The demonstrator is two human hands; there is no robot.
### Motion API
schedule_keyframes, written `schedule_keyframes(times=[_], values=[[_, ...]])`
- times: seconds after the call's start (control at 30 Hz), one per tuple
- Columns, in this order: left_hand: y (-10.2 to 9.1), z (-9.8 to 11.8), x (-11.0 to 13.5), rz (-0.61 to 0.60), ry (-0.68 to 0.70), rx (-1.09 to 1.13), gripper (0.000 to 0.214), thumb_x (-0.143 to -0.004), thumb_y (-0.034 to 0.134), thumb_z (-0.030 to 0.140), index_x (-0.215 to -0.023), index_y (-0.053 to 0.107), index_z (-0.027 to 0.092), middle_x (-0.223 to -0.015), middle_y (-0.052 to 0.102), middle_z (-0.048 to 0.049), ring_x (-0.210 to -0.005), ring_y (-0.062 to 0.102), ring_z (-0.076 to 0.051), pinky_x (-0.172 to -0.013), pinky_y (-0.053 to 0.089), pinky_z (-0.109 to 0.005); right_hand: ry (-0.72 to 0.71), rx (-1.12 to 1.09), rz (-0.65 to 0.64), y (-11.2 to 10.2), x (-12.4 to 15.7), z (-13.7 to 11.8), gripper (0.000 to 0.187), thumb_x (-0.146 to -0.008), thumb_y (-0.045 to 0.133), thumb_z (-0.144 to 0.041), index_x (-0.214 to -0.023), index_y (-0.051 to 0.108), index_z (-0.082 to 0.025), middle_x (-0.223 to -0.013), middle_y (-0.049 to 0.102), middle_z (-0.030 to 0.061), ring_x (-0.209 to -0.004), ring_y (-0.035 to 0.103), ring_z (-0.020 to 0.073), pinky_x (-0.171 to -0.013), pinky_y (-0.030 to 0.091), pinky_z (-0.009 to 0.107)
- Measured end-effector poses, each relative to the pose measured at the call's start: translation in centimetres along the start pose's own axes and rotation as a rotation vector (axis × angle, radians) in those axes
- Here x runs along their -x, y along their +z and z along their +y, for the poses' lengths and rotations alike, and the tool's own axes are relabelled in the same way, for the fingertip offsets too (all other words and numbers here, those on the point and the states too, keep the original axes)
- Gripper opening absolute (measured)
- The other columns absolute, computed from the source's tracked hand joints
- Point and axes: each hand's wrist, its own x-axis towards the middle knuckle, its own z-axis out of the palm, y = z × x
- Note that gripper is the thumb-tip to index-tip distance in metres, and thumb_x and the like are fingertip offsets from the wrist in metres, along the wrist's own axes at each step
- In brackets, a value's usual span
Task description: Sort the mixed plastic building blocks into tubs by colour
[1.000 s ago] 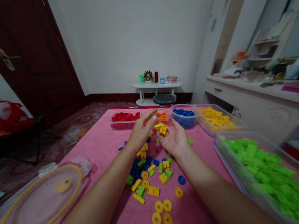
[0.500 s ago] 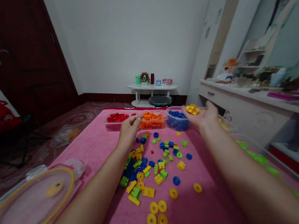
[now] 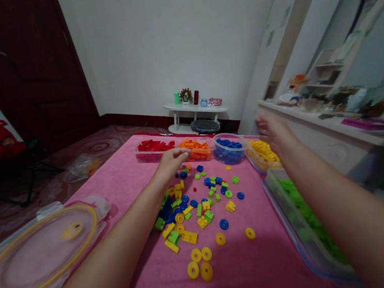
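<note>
My left hand (image 3: 170, 163) hovers over the pink cloth just in front of the orange brick box. Its fingers and thumb are drawn together, and whatever may be between them is hidden. At the right, my right hand (image 3: 274, 134) is held beside a clear box of yellow bricks (image 3: 264, 150), its fingers smeared by motion; no brick shows in it. Below my right forearm stands a long clear box of green bricks (image 3: 300, 204). Loose blue, green and yellow bricks (image 3: 181, 192) are heaped and scattered between my arms, with several yellow wheels (image 3: 206, 271) nearer me.
Along the far edge stand a box of red bricks (image 3: 155, 146), a box of orange bricks (image 3: 198, 149) and a round tub of blue bricks (image 3: 229, 152). Clear lids (image 3: 41, 257) lie at the left. A white dresser (image 3: 306, 120) flanks the right side.
My right hand, earlier palm up with yellow bricks, has moved right and turned; the bricks no longer show in it. My left hand has shifted slightly right. The view has shifted a little.
</note>
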Motion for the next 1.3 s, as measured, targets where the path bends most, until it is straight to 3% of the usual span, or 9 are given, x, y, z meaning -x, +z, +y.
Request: schedule_keyframes(times=[0.1, 0.2, 0.33, 0.47, 0.73, 0.93, 1.03, 1.17, 1.3], values=[[-0.5, -0.4, -0.4, -0.122, 0.064, -0.250, 0.026, -0.068, 0.062, 0.028, -0.086, 0.069, 0.011, -0.079, 0.069, -0.0062, -0.067, 0.061, -0.014, -0.058, 0.045, -0.022, -0.034, 0.040, -0.361, 3.1, 4.6, -1.2, 0.023, -0.074, 0.061, -0.037, -0.084, 0.062, -0.016, -0.083, 0.065, 0.0059, -0.069, 0.061, 0.0142, -0.057, 0.046, 0.024], [-1.7, -0.7, -0.9, -0.230, 0.138, -0.570, 0.023, -0.068, 0.061, 0.026, -0.083, 0.071, 0.012, -0.075, 0.070, -0.0056, -0.067, 0.061, -0.016, -0.060, 0.046, -0.024, -0.075, 0.575, -0.798, 4.6, 9.2, -1.4, 0.014, -0.064, 0.070, -0.028, -0.068, 0.064, -0.016, -0.063, 0.063, 0.0032, -0.060, 0.059, 0.0146, -0.053, 0.041, 0.023], [-3.4, -0.9, -1.2, -0.210, 0.099, -0.880, 0.021, -0.066, 0.063, 0.021, -0.084, 0.073, 0.015, -0.076, 0.071, -0.0043, -0.068, 0.062, -0.015, -0.060, 0.044, -0.022, -0.059, 1.124, -0.872, 4.5, 11.8, 0.5, 0.020, -0.053, 0.077, -0.029, -0.063, 0.064, -0.017, -0.062, 0.064, 0.0028, -0.060, 0.059, 0.0163, -0.051, 0.036, 0.025], [-4.6, -0.3, -1.0, -0.182, 0.058, -0.976, 0.021, -0.060, 0.062, 0.013, -0.078, 0.074, 0.016, -0.069, 0.070, -0.0035, -0.064, 0.061, -0.015, -0.056, 0.041, -0.020, -0.045, 0.914, -1.085, 4.6, 11.7, 2.3, 0.006, -0.059, 0.065, -0.015, -0.065, 0.064, -0.017, -0.062, 0.064, 0.0016, -0.057, 0.058, 0.0138, -0.050, 0.036, 0.022], [-5.6, 0.4, -1.1, -0.201, 0.071, -0.814, 0.016, -0.059, 0.064, 0.015, -0.071, 0.073, 0.013, -0.062, 0.069, -0.0035, -0.059, 0.060, -0.014, -0.052, 0.040, -0.019, -0.332, 0.688, -1.087, 5.9, 14.3, -0.9, 0.027, -0.059, 0.056, -0.006, -0.078, 0.068, -0.020, -0.065, 0.063, -0.0006, -0.057, 0.053, 0.0114, -0.052, 0.032, 0.021], [-5.3, 0.7, -0.8, -0.238, 0.069, -0.766, 0.015, -0.063, 0.063, 0.019, -0.073, 0.073, 0.012, -0.059, 0.067, -0.0041, -0.054, 0.059, -0.014, -0.050, 0.041, -0.021, -0.504, 0.673, -1.251, 6.7, 19.5, -1.4, 0.043, -0.051, 0.080, -0.036, -0.091, 0.067, -0.025, -0.094, 0.063, 0.0008, -0.083, 0.056, 0.0189, -0.070, 0.037, 0.027], [-5.5, 0.8, -0.8, -0.220, 0.081, -0.754, 0.014, -0.064, 0.063, 0.018, -0.072, 0.072, 0.011, -0.059, 0.066, -0.0042, -0.053, 0.058, -0.013, -0.051, 0.042, -0.021, -0.591, 0.637, -1.179, 7.6, 23.0, -1.7, 0.059, -0.053, 0.080, -0.046, -0.105, 0.060, -0.025, -0.113, 0.056, 0.0059, -0.097, 0.053, 0.0231, -0.079, 0.038, 0.031], [-5.9, 1.1, -0.9, -0.175, 0.081, -0.701, 0.013, -0.064, 0.063, 0.018, -0.070, 0.072, 0.011, -0.057, 0.065, -0.0038, -0.051, 0.056, -0.012, -0.050, 0.041, -0.021, -0.612, 0.730, -1.117, 9.9, 25.4, -2.3, 0.043, -0.066, 0.073, -0.045, -0.100, 0.060, -0.022, -0.115, 0.051, 0.0096, -0.095, 0.053, 0.0235, -0.073, 0.040, 0.033], [-6.5, 1.3, -0.9, -0.165, 0.065, -0.693, 0.014, -0.064, 0.061, 0.018, -0.070, 0.071, 0.011, -0.054, 0.062, -0.0030, -0.049, 0.054, -0.011, -0.048, 0.040, -0.019, -0.647, 0.835, -1.044, 11.6, 23.4, -1.1, 0.017, -0.076, 0.063, -0.027, -0.093, 0.062, -0.024, -0.104, 0.053, 0.0053, -0.083, 0.056, 0.0182, -0.062, 0.036, 0.028]])
